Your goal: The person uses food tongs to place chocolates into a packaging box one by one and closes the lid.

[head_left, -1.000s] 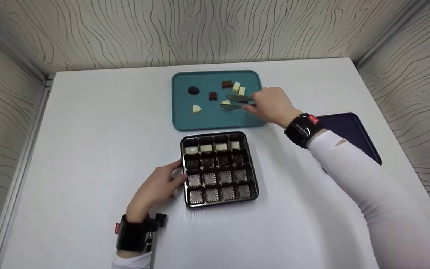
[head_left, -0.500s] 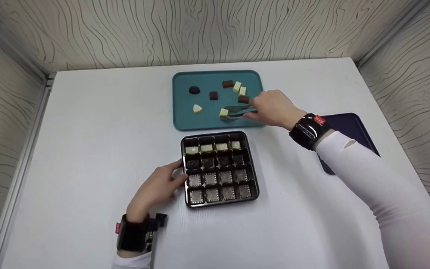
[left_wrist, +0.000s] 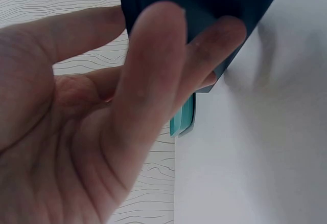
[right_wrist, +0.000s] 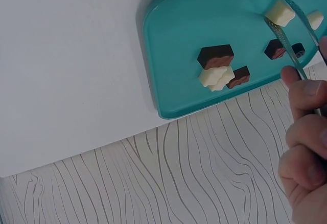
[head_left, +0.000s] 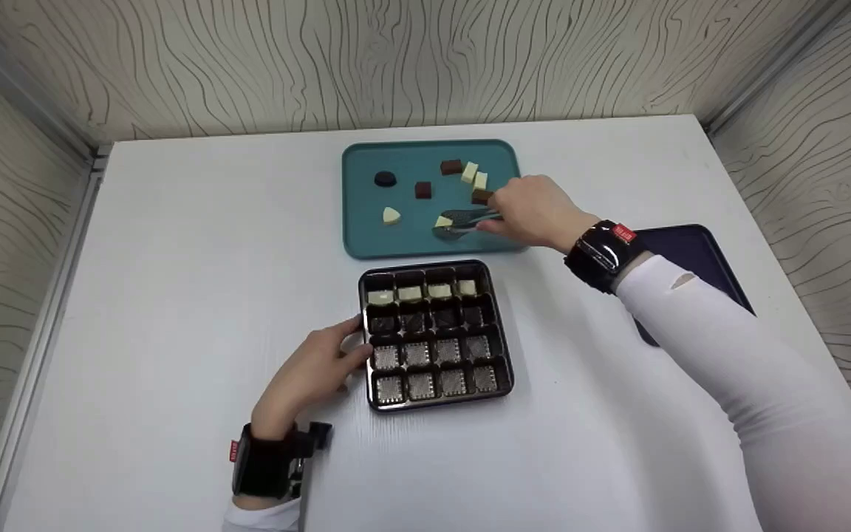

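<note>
Nearest us on the white bench [head_left: 196, 244], the left hand [head_left: 311, 369] has a loose grip, fingers resting against the left wall of the dark box [head_left: 440, 403] — steadying it, we'd guess. The box is a nearly square four-by-four grid, turned just slightly. Its two near rows show textured silvery bases, then comes a row of dark pieces [head_left: 414, 323] and, farthest, a row of white pieces [head_left: 411, 293].

Off to the right we've got a navy tray [head_left: 684, 251], partly hidden by the sleeve. Beyond the box, the right hand's [head_left: 540, 210] grip is curled round the tongs [head_left: 461, 216], whose tips sit either side of a cream block [right_wrist: 280, 14]. That block is on the near part of the teal tray [head_left: 411, 240], right of middle. We can't tell if the tips actually bite.

So we reckon the step in hand is catching that block, and the next move calls for an even squeeze and a clean lift — minding the brown block [head_left: 482, 196] behind it. The tongs' long axis runs sideways, tips pointing left and a touch towards us. The cream block's too stubby for us to pick a long axis.
</note>
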